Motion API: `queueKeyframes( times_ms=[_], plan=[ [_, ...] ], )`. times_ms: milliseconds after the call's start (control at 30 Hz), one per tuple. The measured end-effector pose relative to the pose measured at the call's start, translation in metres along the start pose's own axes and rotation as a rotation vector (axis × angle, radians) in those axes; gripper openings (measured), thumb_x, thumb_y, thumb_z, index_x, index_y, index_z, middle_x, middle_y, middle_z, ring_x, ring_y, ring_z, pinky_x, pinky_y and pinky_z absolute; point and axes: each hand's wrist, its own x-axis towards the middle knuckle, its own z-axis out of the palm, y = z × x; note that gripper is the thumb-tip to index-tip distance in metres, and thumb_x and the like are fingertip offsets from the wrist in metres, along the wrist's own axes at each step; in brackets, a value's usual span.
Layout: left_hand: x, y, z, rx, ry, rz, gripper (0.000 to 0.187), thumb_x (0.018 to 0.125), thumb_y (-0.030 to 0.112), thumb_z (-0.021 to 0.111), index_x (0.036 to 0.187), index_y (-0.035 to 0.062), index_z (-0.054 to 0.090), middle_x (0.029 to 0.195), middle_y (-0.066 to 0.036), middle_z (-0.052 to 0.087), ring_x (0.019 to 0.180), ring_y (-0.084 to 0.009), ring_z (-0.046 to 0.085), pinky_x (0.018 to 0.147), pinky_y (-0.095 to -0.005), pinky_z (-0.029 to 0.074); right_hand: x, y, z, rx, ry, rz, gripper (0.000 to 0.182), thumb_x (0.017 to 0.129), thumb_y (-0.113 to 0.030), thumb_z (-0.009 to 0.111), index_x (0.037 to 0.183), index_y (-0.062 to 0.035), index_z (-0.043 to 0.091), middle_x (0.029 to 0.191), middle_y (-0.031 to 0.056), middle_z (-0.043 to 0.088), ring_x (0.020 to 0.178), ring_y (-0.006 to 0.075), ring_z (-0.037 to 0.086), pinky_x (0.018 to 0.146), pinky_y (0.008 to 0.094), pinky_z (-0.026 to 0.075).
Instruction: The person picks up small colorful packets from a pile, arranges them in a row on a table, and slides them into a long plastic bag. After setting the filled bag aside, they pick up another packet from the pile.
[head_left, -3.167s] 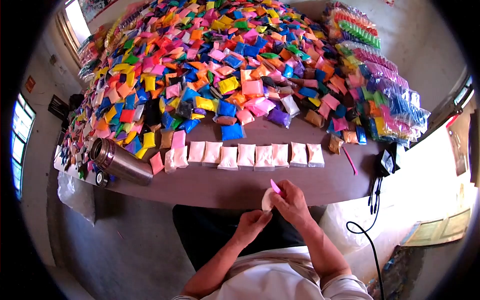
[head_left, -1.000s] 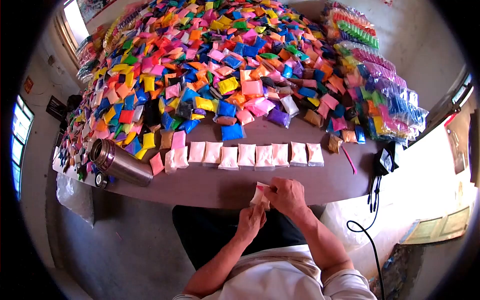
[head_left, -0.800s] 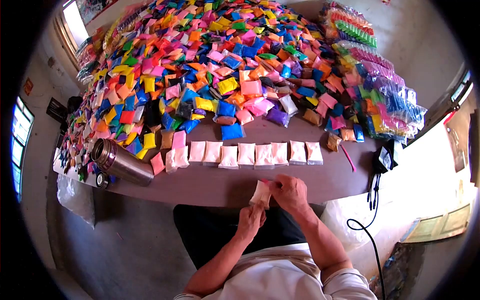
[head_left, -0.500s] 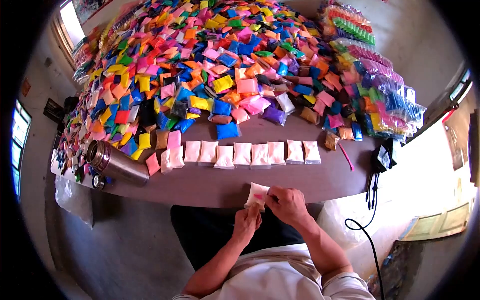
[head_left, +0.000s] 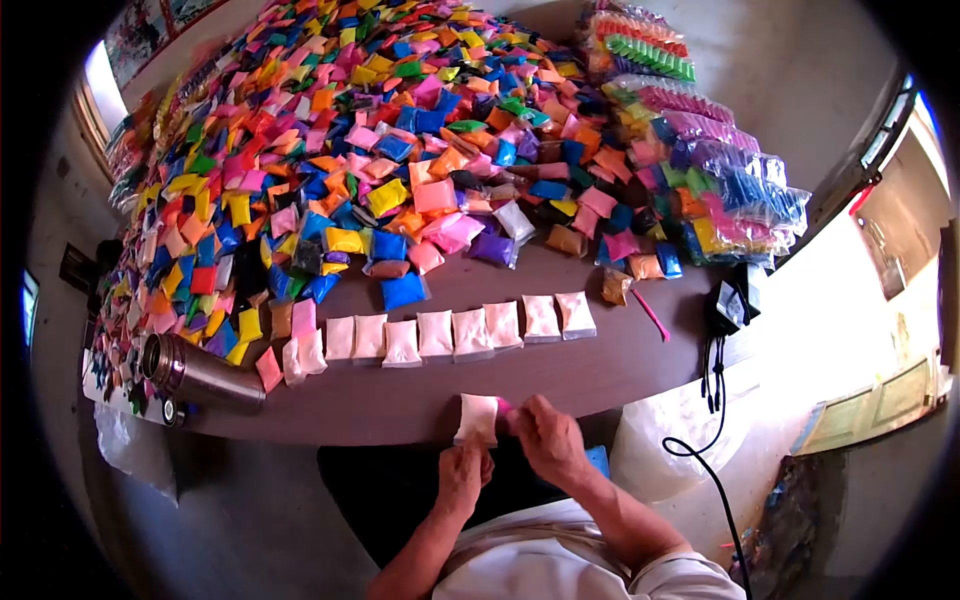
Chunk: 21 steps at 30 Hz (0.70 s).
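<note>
A small pale pink packet point(head_left: 477, 417) stands at the table's front edge, its lower end pinched in my left hand point(head_left: 463, 478). Just right of it my right hand point(head_left: 547, 436) is closed on a small bright pink piece point(head_left: 503, 408) beside the packet's upper right edge. What that piece is cannot be made out. Beyond my hands a row of several pale pink packets point(head_left: 436, 334) lies across the brown table point(head_left: 350, 405).
A large heap of coloured packets point(head_left: 390, 150) covers the back. Stacked clear bags point(head_left: 730, 185) stand at the right. A steel flask point(head_left: 215, 378) lies at the left. A pink stick point(head_left: 652, 316), a black device point(head_left: 732, 303) with cables and a plastic bag point(head_left: 670, 440) are on the right.
The view has shifted, so the table's contents appear further left. My right hand has moved slightly away from the packet's face, and the pink piece now shows at the packet's right edge.
</note>
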Motion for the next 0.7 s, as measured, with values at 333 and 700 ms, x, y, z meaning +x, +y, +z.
queueKeyframes(
  times_ms=[333, 700],
  plan=[
    [0.014, 0.018, 0.035, 0.189, -0.234, 0.098, 0.048, 0.1, 0.042, 0.049, 0.065, 0.0093, 0.051, 0.056, 0.003, 0.044, 0.049, -0.0068, 0.039, 0.045, -0.0248, 0.03, 0.006, 0.001, -0.004, 0.682, 0.15, 0.097, 0.012, 0.09, -0.006, 0.067, 0.093, -0.0026, 0.056, 0.078, -0.0005, 0.056, 0.067, 0.0051, 0.048, 0.06, 0.022, 0.042],
    [0.018, 0.056, -0.02, 0.215, 0.073, 0.148, 0.053, 0.097, 0.042, 0.054, 0.057, 0.0095, 0.044, 0.051, 0.001, 0.043, 0.042, -0.0074, 0.037, 0.04, -0.0231, 0.027, 0.081, 0.071, -0.06, -0.057, 0.877, 0.099, 0.013, 0.093, -0.008, 0.058, 0.106, -0.0053, 0.059, 0.085, 0.0152, 0.063, 0.074, 0.0269, 0.062, 0.068, 0.0361, 0.049]
  ],
)
